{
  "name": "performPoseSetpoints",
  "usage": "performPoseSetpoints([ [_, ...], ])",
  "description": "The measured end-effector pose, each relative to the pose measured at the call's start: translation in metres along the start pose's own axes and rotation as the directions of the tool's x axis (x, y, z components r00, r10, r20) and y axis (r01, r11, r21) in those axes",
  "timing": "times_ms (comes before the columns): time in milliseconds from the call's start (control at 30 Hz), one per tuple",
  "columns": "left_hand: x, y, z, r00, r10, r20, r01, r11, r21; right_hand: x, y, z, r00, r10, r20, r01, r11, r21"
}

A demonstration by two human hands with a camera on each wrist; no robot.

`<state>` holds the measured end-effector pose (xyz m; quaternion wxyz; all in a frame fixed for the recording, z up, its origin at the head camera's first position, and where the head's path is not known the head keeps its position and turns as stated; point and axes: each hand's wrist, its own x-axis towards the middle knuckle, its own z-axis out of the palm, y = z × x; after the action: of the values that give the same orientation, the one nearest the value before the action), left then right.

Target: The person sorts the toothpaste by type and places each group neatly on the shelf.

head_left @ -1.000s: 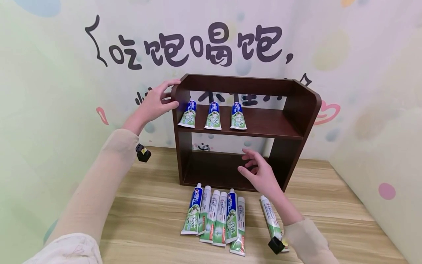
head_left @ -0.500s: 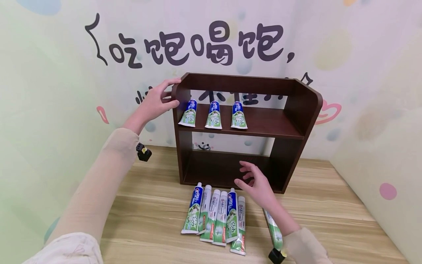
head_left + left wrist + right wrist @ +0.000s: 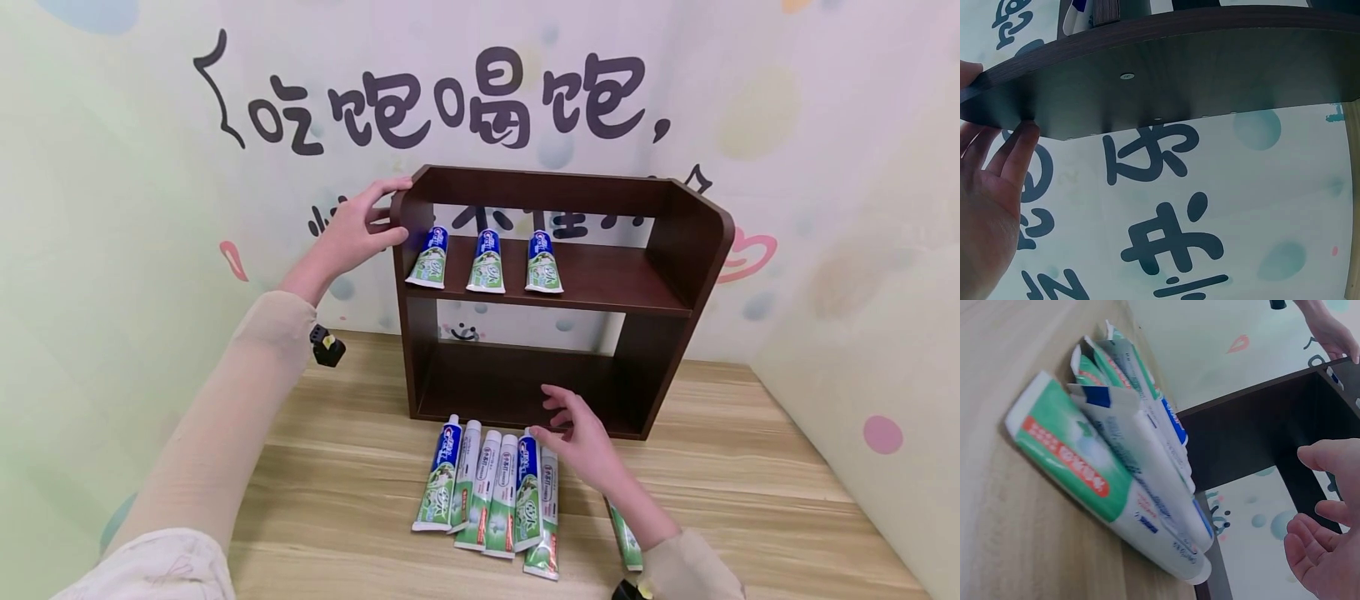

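My left hand (image 3: 354, 235) grips the upper left side panel of a dark brown two-tier shelf (image 3: 547, 185), thumb on one face and fingers on the other, as the left wrist view shows. Over the front row of toothpaste tubes hovers my right hand (image 3: 588, 446), holding nothing, its fingers loosely bent. Its thumb tip overlaps the cap end of a blue-and-green toothpaste tube (image 3: 529, 500) in the head view. Beside that tube lies a white-and-green toothpaste tube (image 3: 543, 554), seen close in the right wrist view. Another blue-and-green tube (image 3: 437, 492) lies at the row's left end.
On the upper shelf board stand three blue-and-green tubes (image 3: 487, 265). A separate green-and-white tube (image 3: 626, 537) lies to the right, partly hidden under my right forearm. Walls with printed lettering enclose the wooden table (image 3: 330, 467). A small black device (image 3: 327, 346) shows by my left wrist.
My right hand has come down from in front of the lower compartment to the tube row, a little to the left. My left hand keeps its grip on the shelf.
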<state>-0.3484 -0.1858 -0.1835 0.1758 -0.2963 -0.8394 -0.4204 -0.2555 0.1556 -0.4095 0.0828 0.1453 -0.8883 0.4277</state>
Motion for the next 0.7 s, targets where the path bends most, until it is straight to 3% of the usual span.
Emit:
performPoseSetpoints([
  [267, 0.000, 0.000, 0.001, 1.000, -0.012, -0.011, 0.012, 1.000, 0.000, -0.007, 0.005, 0.007, 0.999, 0.036, 0.041, -0.035, 0.999, -0.022],
  [500, 0.007, -0.015, 0.001, 1.000, -0.019, -0.019, 0.018, 1.000, -0.012, -0.011, 0.009, 0.013, 0.998, 0.034, 0.060, -0.032, 0.999, -0.041],
  [700, 0.001, -0.003, 0.000, 1.000, -0.015, -0.008, 0.015, 1.000, -0.019, -0.015, 0.013, 0.019, 0.994, 0.056, 0.097, -0.054, 0.998, -0.024],
])
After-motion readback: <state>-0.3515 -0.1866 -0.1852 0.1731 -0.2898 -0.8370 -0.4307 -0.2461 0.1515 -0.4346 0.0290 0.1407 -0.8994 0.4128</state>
